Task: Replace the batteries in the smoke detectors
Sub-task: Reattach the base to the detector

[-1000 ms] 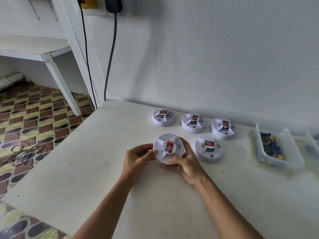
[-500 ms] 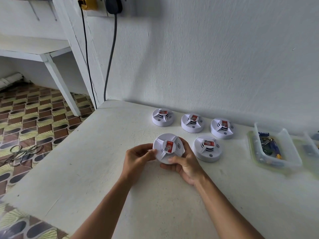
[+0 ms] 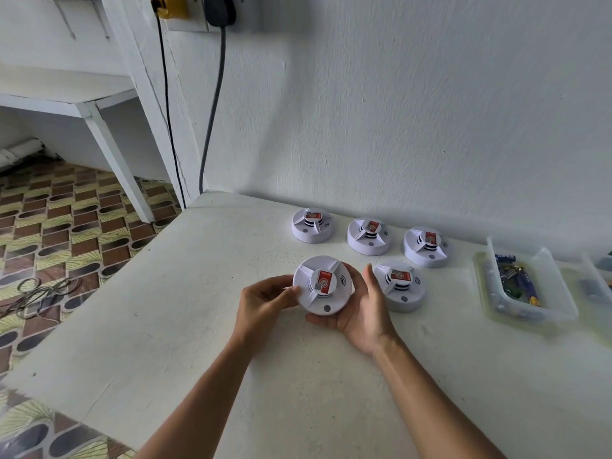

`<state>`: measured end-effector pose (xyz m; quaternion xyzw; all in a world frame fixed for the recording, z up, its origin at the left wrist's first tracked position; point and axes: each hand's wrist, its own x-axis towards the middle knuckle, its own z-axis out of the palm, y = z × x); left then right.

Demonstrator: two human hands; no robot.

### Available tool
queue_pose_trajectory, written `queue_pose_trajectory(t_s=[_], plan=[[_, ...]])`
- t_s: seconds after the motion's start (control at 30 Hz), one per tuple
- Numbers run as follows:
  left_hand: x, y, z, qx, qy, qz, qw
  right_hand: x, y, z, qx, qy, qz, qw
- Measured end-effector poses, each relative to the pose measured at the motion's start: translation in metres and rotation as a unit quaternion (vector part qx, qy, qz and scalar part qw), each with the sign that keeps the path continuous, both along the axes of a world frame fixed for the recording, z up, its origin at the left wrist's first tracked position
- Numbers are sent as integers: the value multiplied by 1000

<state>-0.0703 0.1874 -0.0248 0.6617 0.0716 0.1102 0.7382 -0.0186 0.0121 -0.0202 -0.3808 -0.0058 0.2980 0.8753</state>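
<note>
Smoke detector point(image 3: 323, 285) sits held in both hands, left hand point(image 3: 265, 301) and right hand point(image 3: 361, 309), near the battery box point(image 3: 526, 283), likely to twist it open.

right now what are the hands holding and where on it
One white smoke detector, held by its round rim: the left hand grips the left edge, and the right hand cups the right edge and underside.

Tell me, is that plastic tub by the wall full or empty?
Partly filled: the clear plastic tub holds a few batteries, with bare bottom showing.
</note>
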Motion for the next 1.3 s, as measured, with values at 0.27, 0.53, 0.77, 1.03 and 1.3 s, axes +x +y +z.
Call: queue_pose_trajectory(t_s=[0.27, 0.53, 0.77, 1.03, 1.3], plan=[[-1, 0, 0, 7, 0, 0, 1000, -1, 0, 0, 2, 5, -2, 1000], [0, 1, 0, 11, 2, 2, 1000, 0, -1, -3, 4, 6, 0, 1000], [0, 1, -1, 7, -2, 3, 1000, 0, 0, -5, -25, -41, 15, 999], [2, 2, -3, 3, -4, 3, 1000, 0, 2, -10, -79, -87, 0, 993], [1, 2, -3, 12, -6, 0, 1000, 1, 2, -10, -79, -89, 0, 993]])
